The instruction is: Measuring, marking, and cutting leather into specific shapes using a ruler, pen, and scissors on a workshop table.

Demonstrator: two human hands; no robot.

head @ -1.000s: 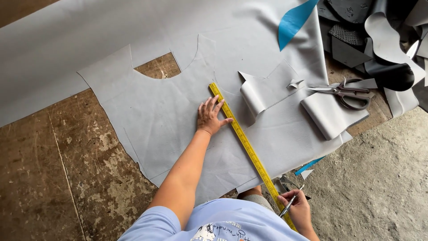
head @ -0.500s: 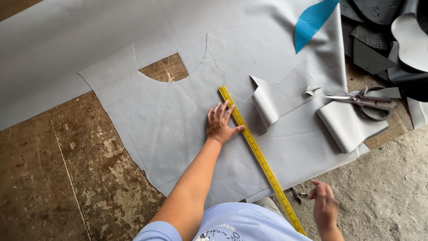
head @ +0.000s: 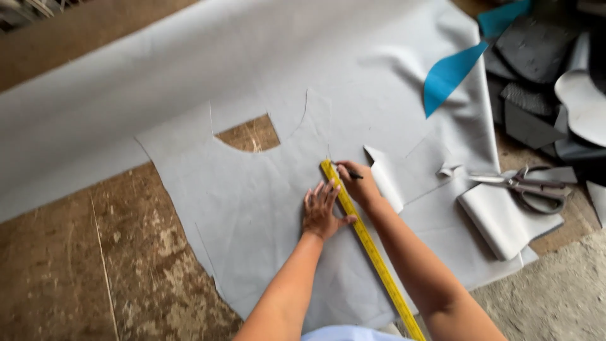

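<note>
1. Long yellow straight ruler (head: 369, 243) lying diagonally across pale grey cut sheet of fabric (head: 252, 208) on the floor.
2. Left hand (head: 322, 211) pressed flat, fingers spread, thumb on the ruler.
3. Right hand (head: 360, 184) closed around dark pen (head: 349, 172) at the ruler's far end.
4. Grey metal scissors (head: 524, 186) farther right.

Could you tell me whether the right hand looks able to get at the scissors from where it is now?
Probably yes: the scissors lie in the open on grey offcuts, with only flat grey sheet between. But the right hand already holds a pen.
</note>
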